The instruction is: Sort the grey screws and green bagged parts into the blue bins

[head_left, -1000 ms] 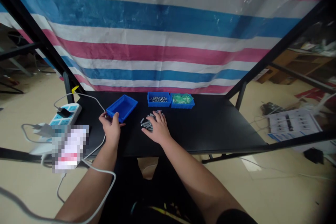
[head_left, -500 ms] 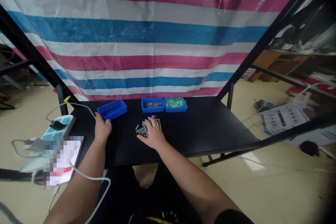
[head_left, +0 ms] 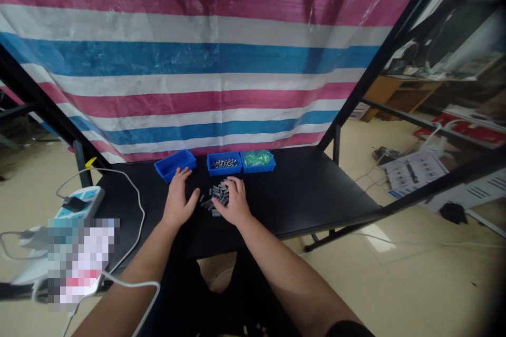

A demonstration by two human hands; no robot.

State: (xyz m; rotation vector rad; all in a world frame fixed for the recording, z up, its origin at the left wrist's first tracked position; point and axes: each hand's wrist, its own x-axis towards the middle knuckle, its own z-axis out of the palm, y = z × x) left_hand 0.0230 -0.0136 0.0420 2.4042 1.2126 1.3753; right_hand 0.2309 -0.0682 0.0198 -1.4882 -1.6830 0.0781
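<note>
A loose pile of small grey cylindrical pieces (head_left: 215, 195) lies on the black table. My right hand (head_left: 235, 202) rests at the pile's right side, its fingers spread and curved over some pieces; what lies under the fingertips is hidden. To the left of the pile is my left hand (head_left: 178, 200), open, thumb apart from the fingers. Its fingertips are in front of a tilted blue bin (head_left: 168, 167), and whether they touch it I cannot tell.
Behind the pile stand a blue bin of small shiny metal parts (head_left: 224, 171) and a blue bin with green pieces (head_left: 258, 168), side by side. A power strip (head_left: 89, 200) with white cables sits at the left. A striped sheet (head_left: 213, 84) hangs behind the black table (head_left: 300, 195).
My left hand has let go of the left blue bin and moved right, towards the pile. My right hand stays at the pile, where more pieces show. The view has shifted slightly.
</note>
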